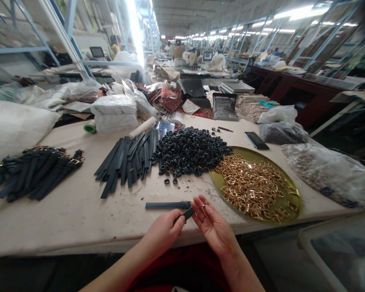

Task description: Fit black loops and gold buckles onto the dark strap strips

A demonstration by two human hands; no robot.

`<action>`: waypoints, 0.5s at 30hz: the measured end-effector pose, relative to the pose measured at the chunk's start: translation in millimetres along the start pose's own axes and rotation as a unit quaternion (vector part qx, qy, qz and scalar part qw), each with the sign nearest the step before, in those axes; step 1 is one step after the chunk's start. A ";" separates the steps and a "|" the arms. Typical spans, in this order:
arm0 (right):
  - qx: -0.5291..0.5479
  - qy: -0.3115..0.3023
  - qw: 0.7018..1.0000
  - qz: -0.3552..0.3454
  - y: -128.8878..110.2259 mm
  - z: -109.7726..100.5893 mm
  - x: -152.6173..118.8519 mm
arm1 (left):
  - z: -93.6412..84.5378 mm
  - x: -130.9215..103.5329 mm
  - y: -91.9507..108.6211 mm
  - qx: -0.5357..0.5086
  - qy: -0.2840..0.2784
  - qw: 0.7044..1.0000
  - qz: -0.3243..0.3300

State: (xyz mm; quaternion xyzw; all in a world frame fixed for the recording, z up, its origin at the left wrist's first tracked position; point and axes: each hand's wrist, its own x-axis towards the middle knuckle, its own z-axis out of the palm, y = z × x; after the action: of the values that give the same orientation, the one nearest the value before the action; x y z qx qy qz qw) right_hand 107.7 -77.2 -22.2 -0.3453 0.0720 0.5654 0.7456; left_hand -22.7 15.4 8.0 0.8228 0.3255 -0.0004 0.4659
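Observation:
My left hand (167,227) is closed around a short dark strap (188,213), its free end pointing up and right. Close to that end, my right hand (214,225) is turned palm up with its fingers stretched out. A small golden glint shows at its fingers; whether it is a worn ring or a buckle I cannot make out. Just beyond my hands, another dark strap (167,205) with a buckle end lies flat on the table. To the right, a round golden tray (293,198) bears a heap of gold buckles (249,182).
Black strap loops (188,150) form a pile beside loose dark straps (124,158). Straps with buckles (39,172) lie bundled at the left. A phone (256,140), a thin brown tool (225,129) and plastic bags (331,170) are around the tray.

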 end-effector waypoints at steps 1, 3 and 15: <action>-0.002 -0.015 1.000 0.003 2.5 1.7 -1.1 | 3.0 1.1 -1.0 -0.026 -0.012 1.000 0.008; -0.021 -0.042 0.999 0.010 9.3 6.1 -5.7 | 8.1 3.8 -1.0 -0.090 -0.045 0.995 0.027; -0.106 0.023 0.992 -0.070 34.9 14.8 -11.3 | 6.4 -2.1 -0.9 -0.173 -0.074 0.982 0.006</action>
State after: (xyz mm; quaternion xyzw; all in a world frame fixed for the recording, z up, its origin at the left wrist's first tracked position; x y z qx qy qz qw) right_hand 68.4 -73.2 -20.6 -0.4393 0.0045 0.5082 0.7408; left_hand -22.9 9.7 4.3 0.7295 0.2807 -0.0019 0.6237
